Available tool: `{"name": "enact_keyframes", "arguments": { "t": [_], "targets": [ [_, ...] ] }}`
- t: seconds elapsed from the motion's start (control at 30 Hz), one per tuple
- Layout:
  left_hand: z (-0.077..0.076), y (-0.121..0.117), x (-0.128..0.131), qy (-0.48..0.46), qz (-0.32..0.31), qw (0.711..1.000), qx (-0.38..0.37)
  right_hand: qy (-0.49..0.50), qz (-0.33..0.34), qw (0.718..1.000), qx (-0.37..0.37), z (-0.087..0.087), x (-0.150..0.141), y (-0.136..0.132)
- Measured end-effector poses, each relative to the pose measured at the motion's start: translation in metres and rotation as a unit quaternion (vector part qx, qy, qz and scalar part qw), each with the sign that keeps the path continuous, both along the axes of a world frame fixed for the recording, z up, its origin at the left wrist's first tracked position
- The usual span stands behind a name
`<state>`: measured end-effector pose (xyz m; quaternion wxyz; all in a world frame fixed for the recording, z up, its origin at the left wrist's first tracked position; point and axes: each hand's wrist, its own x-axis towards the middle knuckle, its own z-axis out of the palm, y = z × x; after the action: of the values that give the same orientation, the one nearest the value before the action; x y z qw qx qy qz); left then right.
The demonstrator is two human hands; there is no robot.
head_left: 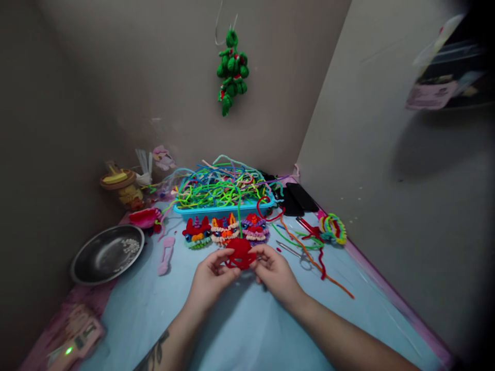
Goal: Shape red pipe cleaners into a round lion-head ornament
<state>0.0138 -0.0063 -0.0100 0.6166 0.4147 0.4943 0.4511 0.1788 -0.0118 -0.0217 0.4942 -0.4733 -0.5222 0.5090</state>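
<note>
Between my two hands is a rounded red pipe-cleaner piece (240, 252), with loops or gaps along its lower edge. My left hand (215, 273) pinches its left side between thumb and fingers. The right side is gripped the same way by my right hand (274, 273). Just beyond them stand three finished-looking pipe-cleaner animal heads: a red and teal one (197, 232), an orange and white one (225, 230) and a red and purple one (254, 229). A pair of scissors (296, 252) lies to the right of my right hand.
A blue tray (224, 211) heaped with coloured pipe cleaners is at the back. On the left are a metal bowl (100, 257) with white bits and a pink clip-like item (166, 256). Loose pipe cleaners (325, 273) and a colourful ring bundle (333, 229) lie right. Green craft (232, 72) hangs above.
</note>
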Motion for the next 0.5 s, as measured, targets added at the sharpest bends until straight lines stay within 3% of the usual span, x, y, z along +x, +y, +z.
{"name": "enact_keyframes", "arguments": {
  "t": [0.1,0.2,0.3,0.5],
  "targets": [
    [0.004,0.000,0.000,-0.033,0.034,0.999,-0.010,-0.113,-0.094,0.976,0.164,0.000,0.002,-0.005],
    [0.007,-0.001,0.000,-0.059,0.044,0.997,-0.016,-0.230,-0.032,0.925,0.300,0.002,0.003,-0.010],
    [0.006,-0.001,0.000,-0.066,0.030,0.997,-0.012,-0.300,0.051,0.893,0.331,0.004,-0.001,-0.013],
    [-0.001,-0.005,0.004,-0.056,-0.037,0.998,-0.011,-0.376,0.020,0.862,0.338,0.002,-0.007,-0.013]
  ]
}}
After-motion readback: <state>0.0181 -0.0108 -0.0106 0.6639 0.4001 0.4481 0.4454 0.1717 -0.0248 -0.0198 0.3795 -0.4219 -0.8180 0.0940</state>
